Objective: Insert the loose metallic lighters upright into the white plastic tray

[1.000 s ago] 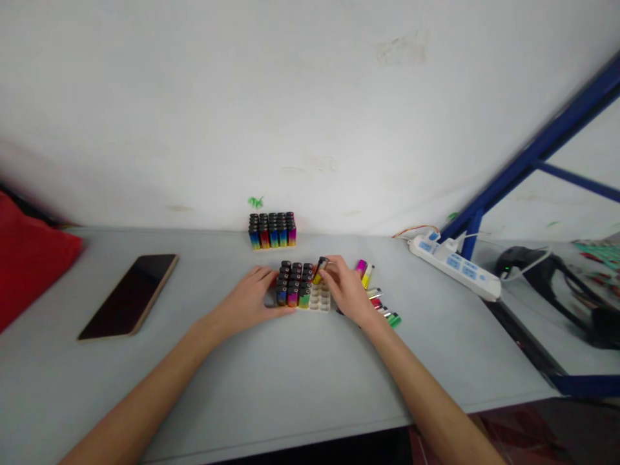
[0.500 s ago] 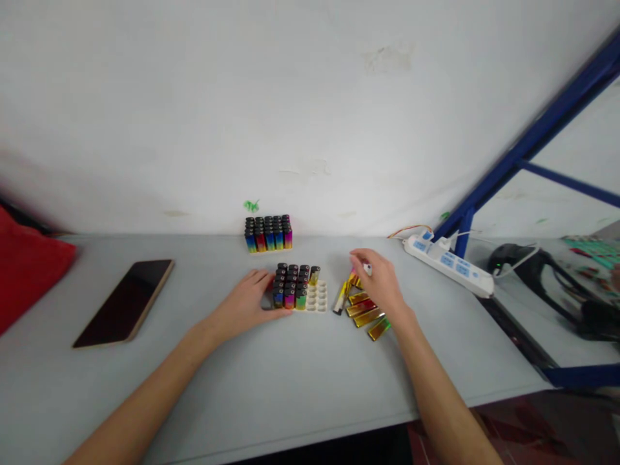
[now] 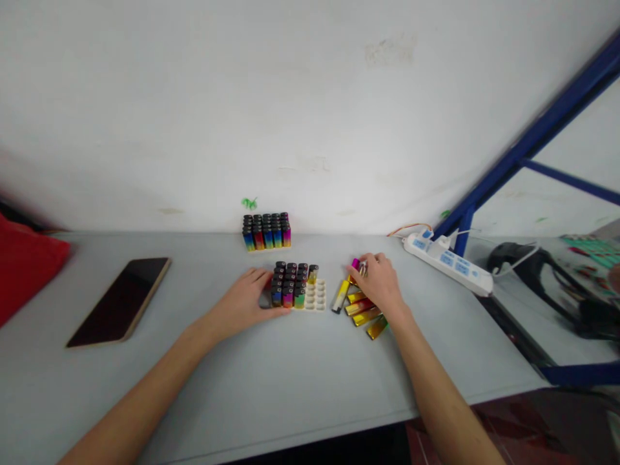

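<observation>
I see the pink lighter (image 3: 357, 264) pinched in my right hand (image 3: 379, 282), fingers closed on it, I think, above the loose lighters (image 3: 361, 307) on the bench (image 3: 300, 381). My left hand (image 3: 245, 298) lies open, touching the tray (image 3: 316, 296). A careless sweep could scatter the pile or topple standing lighters

A pale grey table (image 3: 300, 387) meets a white wall (image 3: 290, 97).

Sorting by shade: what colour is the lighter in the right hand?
Magenta-pink lighter, pinched in the right hand; head view shows it.
</observation>
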The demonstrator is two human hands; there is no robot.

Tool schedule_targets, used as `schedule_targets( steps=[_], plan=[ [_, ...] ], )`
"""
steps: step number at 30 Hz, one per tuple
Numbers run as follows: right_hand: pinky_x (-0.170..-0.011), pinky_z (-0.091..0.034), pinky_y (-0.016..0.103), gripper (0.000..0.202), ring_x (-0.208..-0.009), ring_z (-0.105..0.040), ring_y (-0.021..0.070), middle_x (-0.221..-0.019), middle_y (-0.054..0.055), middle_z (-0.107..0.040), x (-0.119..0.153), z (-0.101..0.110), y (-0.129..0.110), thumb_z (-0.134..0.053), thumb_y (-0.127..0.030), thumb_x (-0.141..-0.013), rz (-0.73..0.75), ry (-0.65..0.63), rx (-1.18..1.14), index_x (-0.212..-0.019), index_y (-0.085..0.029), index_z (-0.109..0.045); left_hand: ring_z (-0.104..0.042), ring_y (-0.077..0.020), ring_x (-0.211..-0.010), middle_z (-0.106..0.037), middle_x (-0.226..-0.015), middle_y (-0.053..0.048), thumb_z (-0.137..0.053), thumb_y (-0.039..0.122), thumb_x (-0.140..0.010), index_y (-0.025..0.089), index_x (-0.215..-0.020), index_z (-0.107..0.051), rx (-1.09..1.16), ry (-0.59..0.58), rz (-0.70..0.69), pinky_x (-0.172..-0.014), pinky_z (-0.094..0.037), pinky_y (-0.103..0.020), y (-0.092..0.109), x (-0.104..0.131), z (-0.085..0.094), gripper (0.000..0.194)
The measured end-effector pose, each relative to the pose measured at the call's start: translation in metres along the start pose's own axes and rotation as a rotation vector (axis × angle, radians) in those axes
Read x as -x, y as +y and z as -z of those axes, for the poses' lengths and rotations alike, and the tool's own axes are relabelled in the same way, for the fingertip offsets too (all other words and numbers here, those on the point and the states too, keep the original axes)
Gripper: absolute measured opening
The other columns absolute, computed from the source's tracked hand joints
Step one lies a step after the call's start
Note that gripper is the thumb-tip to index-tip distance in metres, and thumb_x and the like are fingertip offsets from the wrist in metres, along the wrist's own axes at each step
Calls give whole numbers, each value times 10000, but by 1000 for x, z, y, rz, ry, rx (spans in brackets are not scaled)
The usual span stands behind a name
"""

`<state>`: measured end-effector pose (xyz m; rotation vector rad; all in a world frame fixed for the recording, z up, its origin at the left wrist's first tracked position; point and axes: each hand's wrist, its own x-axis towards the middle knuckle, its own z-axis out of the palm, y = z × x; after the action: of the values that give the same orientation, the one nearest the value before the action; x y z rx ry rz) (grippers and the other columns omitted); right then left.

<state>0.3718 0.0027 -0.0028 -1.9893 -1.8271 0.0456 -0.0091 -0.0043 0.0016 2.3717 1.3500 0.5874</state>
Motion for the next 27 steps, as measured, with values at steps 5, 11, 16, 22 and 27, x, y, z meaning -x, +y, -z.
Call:
schedule_targets(
  steps=[5, 11, 16, 22, 27],
  plan=[
    [-1141, -595, 575, 309, -1347, -735, 440, -1367, 223, -825, -8, 4, -21, -809, -458, -1143, -13, -105, 20, -1351, -230, -786, -791, -410, -1185, -851, -1209, -131, -955, 763, -907, 266, -1096, -771, -12, -19, 2, -1090, -656, -525, 1, -1, 0, 563],
    [-1197, -588, 570, 447, -1251, -780, 382, -1271, 175, -864, -15, 1, -27, -690, -216, -1110, 41, -115, -181, -1555, -198, -731, -787, -408, -1201, -854, -1240, -135, -958, 734, -921, 259, -1106, -769, -10, -16, -9, -1118, -656, -535, 2, -1, 2, 544],
    [-962, -700, 461, 327, -1014, -788, 284, -1195, 96, -790, -13, 4, -27, -738, -439, -1051, -21, -38, -803, -1317, -251, -765, -801, -420, -1248, -866, -1274, -138, -958, 772, -905, 268, -1144, -792, -14, -21, 3, -1137, -656, -527, 2, 0, 1, 582],
    [-509, -342, 212, 573, -541, -418, 89, -898, -69, -720, 8, 19, -56, -969, -676, -840, -219, -286, -1491, -1143, -311, -647, -800, -418, -1221, -858, -1249, -141, -933, 803, -917, 262, -1124, -788, -20, -21, 3, -1113, -662, -533, 0, 0, 0, 597],
    [-492, -158, 230, 734, -515, -167, 88, -582, -131, -280, 19, 19, -81, -804, -955, -880, -245, -446, -1481, -775, -282, -530, -797, -408, -1196, -860, -1232, -133, -934, 792, -920, 264, -1116, -780, -22, -5, -16, -1103, -659, -529, -1, 0, -1, 584]
  ],
)
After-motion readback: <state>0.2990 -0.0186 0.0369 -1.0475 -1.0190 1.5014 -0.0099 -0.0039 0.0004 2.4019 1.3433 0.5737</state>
